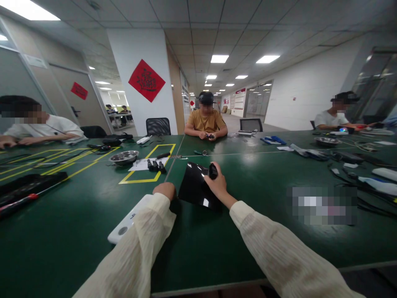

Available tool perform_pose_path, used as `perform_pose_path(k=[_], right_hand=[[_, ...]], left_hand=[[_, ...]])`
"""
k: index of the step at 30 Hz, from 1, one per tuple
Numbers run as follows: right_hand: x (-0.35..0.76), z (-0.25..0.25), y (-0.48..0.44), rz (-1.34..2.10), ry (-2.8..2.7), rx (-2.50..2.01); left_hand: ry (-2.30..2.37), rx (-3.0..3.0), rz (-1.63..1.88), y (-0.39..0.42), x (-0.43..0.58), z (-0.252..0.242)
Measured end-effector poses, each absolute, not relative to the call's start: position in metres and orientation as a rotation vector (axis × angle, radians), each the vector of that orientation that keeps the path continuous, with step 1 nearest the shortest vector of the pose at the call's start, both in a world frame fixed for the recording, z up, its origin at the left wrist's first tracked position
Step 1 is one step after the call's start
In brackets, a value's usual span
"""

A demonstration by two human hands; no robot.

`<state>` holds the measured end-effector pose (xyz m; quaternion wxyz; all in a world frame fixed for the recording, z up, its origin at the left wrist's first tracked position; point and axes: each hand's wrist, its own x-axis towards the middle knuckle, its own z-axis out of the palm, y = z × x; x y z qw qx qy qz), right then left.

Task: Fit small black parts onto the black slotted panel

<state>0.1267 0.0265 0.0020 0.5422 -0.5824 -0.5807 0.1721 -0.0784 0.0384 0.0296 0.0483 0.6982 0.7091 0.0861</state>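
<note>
A glossy black panel (194, 188), reflecting ceiling light, lies tilted on the green table in front of me. My right hand (217, 183) is wrapped round a small black rounded object (212, 171) at the panel's upper right; its exact kind does not show. To the left of the panel, my left hand (165, 190) is closed with its knuckles up. It rests close to the panel's left edge, and whatever its fingers hold is hidden. Under my left forearm lies a long white plastic device (120, 231) with a round grey spot and a digit on it.
A metal bowl (124, 157), black clips (156, 166) and paper stand within yellow tape at left. A red-black tool (21, 203) lies far left. Cables and white items (380, 184) cover the right side. Across sits a person (206, 120); others sit at both sides.
</note>
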Motion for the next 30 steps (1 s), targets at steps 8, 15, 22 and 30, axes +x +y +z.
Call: perform_pose_path(k=[8,15,22,30], right_hand=[[0.113,0.008,0.028,0.255,-1.819,-1.465],[0.108,-0.001,0.018,0.117,-1.976,-1.497],[0.082,-0.01,-0.035,-0.334,-2.093,-1.266],[0.074,-0.004,-0.046,-0.34,-2.497,-1.011]], left_hand=[[2.457,2.117,0.335,0.038,-0.076,0.045],[2.333,2.244,0.725,0.047,-0.065,0.023],[1.969,1.915,1.412,0.057,-0.047,0.001],[2.017,1.403,1.466,0.062,-0.048,-0.005]])
